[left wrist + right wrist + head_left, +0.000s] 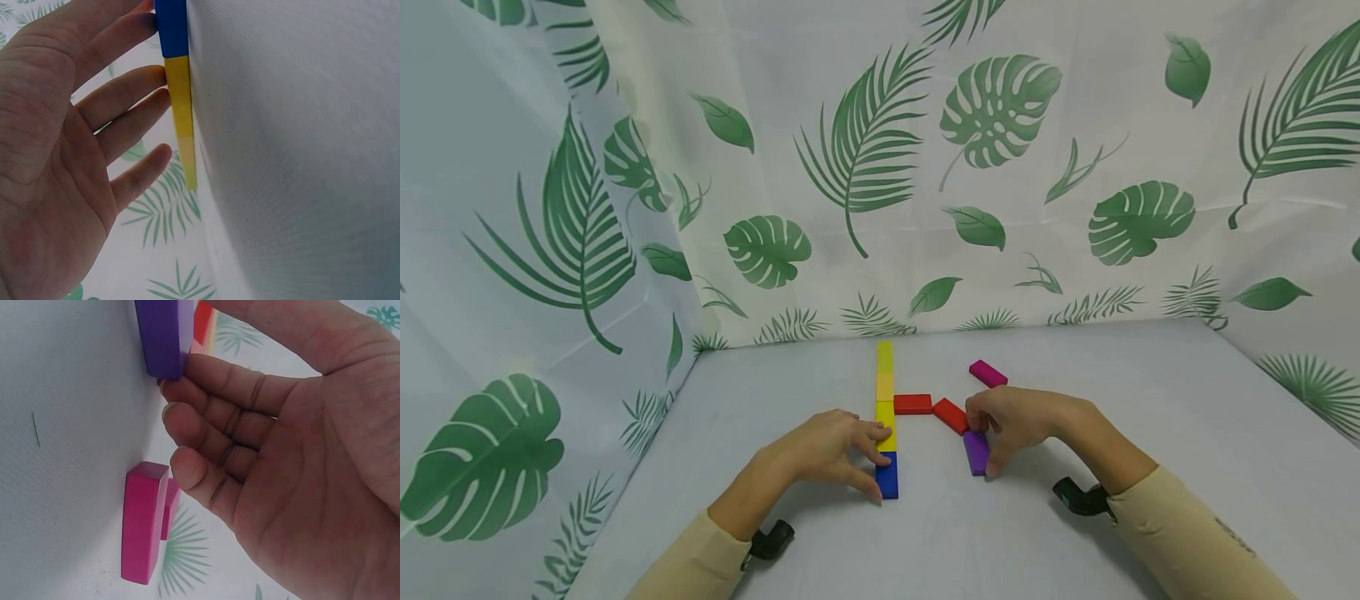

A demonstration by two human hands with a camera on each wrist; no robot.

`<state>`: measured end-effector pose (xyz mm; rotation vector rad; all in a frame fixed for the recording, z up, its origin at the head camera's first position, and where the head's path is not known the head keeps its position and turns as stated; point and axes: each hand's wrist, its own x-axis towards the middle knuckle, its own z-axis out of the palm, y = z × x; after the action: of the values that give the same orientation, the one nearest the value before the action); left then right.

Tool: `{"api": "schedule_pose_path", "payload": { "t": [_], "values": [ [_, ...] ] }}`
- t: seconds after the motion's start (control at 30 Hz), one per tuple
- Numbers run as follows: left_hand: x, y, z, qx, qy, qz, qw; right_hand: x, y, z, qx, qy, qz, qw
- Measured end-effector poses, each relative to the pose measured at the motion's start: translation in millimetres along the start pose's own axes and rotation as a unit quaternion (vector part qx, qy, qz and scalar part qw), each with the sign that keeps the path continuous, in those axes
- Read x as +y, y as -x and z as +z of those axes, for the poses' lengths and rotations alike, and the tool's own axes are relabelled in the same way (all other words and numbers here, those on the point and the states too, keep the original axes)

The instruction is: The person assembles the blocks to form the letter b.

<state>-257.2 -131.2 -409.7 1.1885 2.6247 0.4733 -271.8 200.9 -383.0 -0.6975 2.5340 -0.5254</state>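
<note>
In the head view, my left hand (831, 446) lies beside a straight column of blocks, its fingertips touching the side of the blue block (887, 477) and the yellow block (886, 429) beyond it. Its fingers are fairly straight in the left wrist view. My right hand (1022, 425) pinches the purple block (976, 454) lengthwise, thumb at the near end and index finger at the far end. That far end sits close to a slanted red block (951, 416). The right wrist view shows the other fingers loosely bent, beside the purple block (164, 340).
Another red block (913, 405) runs sideways from the yellow column. A magenta block (988, 372) lies beyond my right hand; the right wrist view shows a nearer magenta block (142, 525) with another behind it. Leaf-printed sheets (865, 275) border the white table (760, 367).
</note>
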Motion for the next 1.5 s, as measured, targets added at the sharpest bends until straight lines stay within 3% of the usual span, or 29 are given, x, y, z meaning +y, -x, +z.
{"api": "schedule_pose_path", "payload": {
  "t": [1.5],
  "values": [
    [-1.6,0.1,0.2,0.002,-0.004,0.008,1.0000,-0.3,-1.6,1.4,0.002,0.007,-0.008,0.9999]
  ]
}}
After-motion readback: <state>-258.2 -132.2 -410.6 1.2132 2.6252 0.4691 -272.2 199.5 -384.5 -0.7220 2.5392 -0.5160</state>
